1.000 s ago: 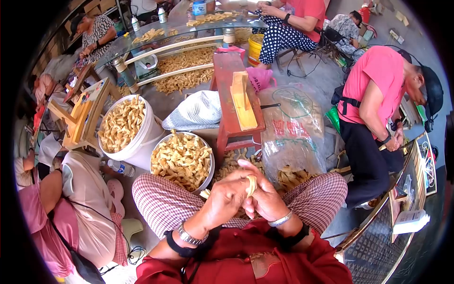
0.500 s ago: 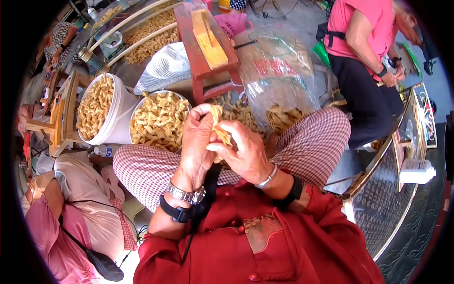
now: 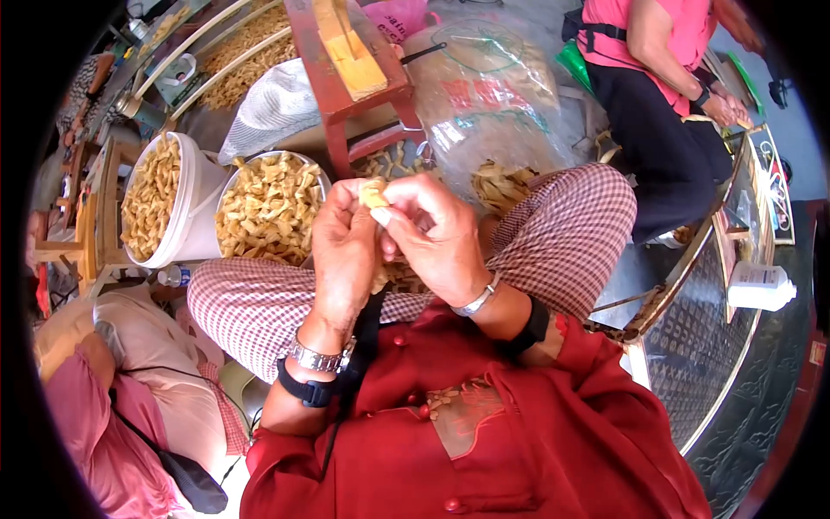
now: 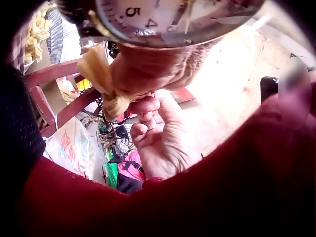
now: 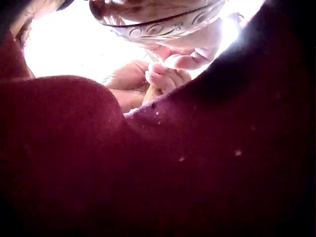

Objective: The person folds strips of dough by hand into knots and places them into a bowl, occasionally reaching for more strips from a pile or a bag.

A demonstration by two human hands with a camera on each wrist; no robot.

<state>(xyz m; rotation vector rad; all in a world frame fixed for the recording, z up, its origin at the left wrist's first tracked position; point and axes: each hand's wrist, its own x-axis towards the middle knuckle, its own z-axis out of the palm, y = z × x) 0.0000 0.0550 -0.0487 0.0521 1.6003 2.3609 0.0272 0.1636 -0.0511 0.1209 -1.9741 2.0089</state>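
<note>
A yellowish, folded strip [image 3: 373, 193] is held between both hands above the lap in the head view. My left hand [image 3: 341, 251] pinches it from the left, thumb pointing up. From the right, my right hand [image 3: 441, 238] grips it with thumb and bent fingers. The left wrist view shows a knotted part of the strip [image 4: 116, 106] beside the left hand [image 4: 148, 69], with the right hand [image 4: 165, 138] behind it. In the right wrist view the fingers [image 5: 168, 76] meet around a bit of the strip, mostly hidden by a red sleeve.
A white bucket [image 3: 188, 208] and a round basin [image 3: 324, 177] full of similar pieces stand at the left. Ahead are a red bench [image 3: 346, 105] and a clear plastic bag [image 3: 484, 95]. A person in pink [image 3: 644, 43] sits at the right, near a white bottle [image 3: 761, 287].
The head view has tilted down and shifted. Both hands have come closer together around the strip, which stood up longer from the left fingers half a second ago.
</note>
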